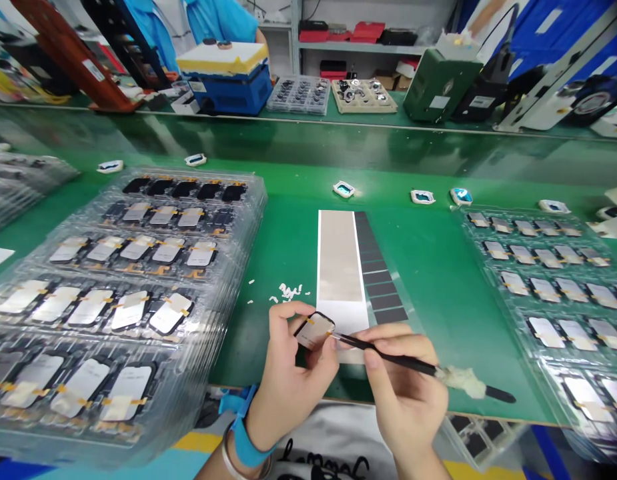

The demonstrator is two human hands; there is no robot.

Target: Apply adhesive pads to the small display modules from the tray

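In the head view, a thin, round-cornered panel [312, 331] with a pale, matte face and a dark rim is held by the edges between the thumb and fingers of the left hand [294, 367], tilted over the near edge of the bench. Black tweezers [405, 361], slim and smooth, with crumpled whitish wrapping [461, 379] around the rear part, are pinched between the thumb and fingers of the right hand [408, 380]. The tips are brought to the panel's right side, by a small orange tab; whether the tab is gripped cannot be told at this size. The panel is thus placed between the two hands, nearer the left and enclosed by its fingers.

Beyond the hands, a long beige and white strip [340, 257] is laid flat on the smooth green bench top [428, 247], with dark rectangular pieces [385, 289] set along its right side. Curled white scraps [289, 291] are scattered to the left. Similar panels are held in rows in stacked clear plastic trays [248, 257] at left.
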